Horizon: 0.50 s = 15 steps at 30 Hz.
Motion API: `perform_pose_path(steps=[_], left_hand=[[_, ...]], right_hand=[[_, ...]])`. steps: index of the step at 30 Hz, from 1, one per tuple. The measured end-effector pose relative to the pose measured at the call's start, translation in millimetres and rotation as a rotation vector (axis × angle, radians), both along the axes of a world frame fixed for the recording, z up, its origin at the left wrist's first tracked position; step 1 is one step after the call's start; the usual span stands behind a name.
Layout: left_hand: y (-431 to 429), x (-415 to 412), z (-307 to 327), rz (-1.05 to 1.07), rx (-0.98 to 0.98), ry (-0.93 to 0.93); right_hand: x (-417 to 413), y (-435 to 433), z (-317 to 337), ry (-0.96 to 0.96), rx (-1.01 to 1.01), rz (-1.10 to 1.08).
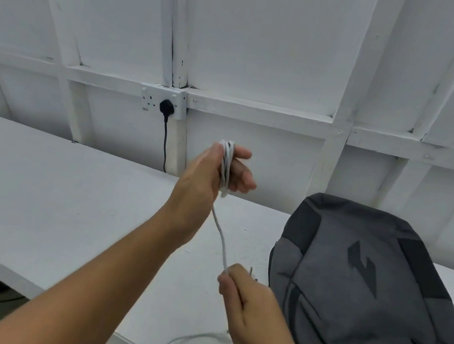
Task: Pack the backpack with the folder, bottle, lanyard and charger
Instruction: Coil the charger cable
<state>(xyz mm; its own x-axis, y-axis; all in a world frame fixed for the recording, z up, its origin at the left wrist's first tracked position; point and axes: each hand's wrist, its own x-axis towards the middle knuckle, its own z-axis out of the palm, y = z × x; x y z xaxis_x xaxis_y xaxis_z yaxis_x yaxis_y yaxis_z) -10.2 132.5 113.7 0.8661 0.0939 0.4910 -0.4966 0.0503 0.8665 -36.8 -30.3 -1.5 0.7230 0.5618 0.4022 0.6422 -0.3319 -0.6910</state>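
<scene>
Left hand grips the half-coiled charger cable, right hand pinches its slack just beside the closed-looking backpack; charger not yet packed, other items unseen.

grey backpack on white table

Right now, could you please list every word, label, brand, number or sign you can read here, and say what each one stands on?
No words or numbers can be read anywhere in this view.
backpack: only a dark angular emblem, a shape without letters.
wall socket: any markings are too small to read.
charger cable: plain white, no print visible.
</scene>
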Motion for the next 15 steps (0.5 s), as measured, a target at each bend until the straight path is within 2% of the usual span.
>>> perform_pose_path(steps=[3, 6, 11, 15], left_hand=[[9.9, 3.5, -19.6, 0.073, 0.356, 0.052], [9.8, -1.2, -38.3, -0.001, 0.494, 0.144], [3.9, -17.0, -58.6, -0.115, 0.398, 0.260], [-2.5, -27.3, -61.9, -0.166, 0.249, 0.348]], right_hand=[[2.0, -13.1, 27.3, -0.083, 0.062, -0.050], [18.1, -21.5, 56.9, -0.270, 0.070, -0.113], [55.5, -30.1, 94.4, -0.397, 0.003, -0.140], [75.9, -17.8, 99.6, -0.305, 0.077, -0.070]])
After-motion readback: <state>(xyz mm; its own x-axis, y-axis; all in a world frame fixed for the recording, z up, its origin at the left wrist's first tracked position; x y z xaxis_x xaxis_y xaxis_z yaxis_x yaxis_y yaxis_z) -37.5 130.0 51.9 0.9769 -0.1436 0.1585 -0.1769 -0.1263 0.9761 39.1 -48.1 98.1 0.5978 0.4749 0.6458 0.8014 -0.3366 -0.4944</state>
